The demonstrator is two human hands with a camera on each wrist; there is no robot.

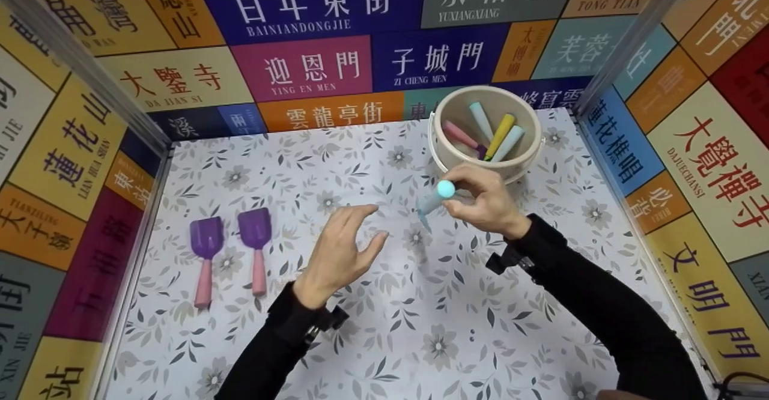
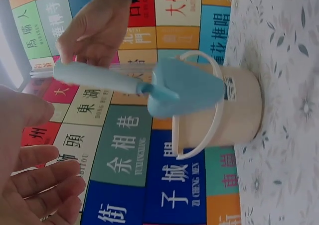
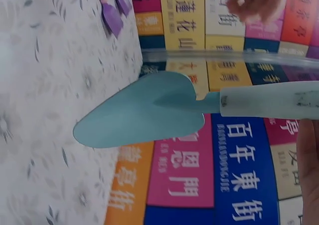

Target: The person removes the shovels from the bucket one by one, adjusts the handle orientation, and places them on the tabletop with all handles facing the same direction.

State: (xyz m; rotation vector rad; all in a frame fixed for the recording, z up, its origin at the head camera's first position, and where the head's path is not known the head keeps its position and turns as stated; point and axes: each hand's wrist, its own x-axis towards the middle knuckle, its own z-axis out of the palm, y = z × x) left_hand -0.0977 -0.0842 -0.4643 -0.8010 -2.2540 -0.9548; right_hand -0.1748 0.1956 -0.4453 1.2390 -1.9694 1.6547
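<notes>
In the head view, my right hand [image 1: 489,199] pinches the pale blue handle of a teal garden trowel [image 3: 139,113], whose blade points down. It hangs above the table in front of a beige bucket [image 2: 244,115]. Several handles stick up inside that bucket: pale blue ones, a yellow one [image 1: 503,133] and a pink one [image 1: 459,132]. Left of the trowel, my left hand [image 1: 339,253] hovers with fingers spread and nothing in its grasp. Two small purple shovels with pink handles, one farther left [image 1: 206,238] and one nearer [image 1: 255,229], lie side by side on the table.
A white tabletop [image 1: 384,328] with a leaf and flower print carries everything. Colourful panels of sign lettering [image 1: 300,69] wall in the back and both sides. The bucket stands near the back right, close to the rear panel.
</notes>
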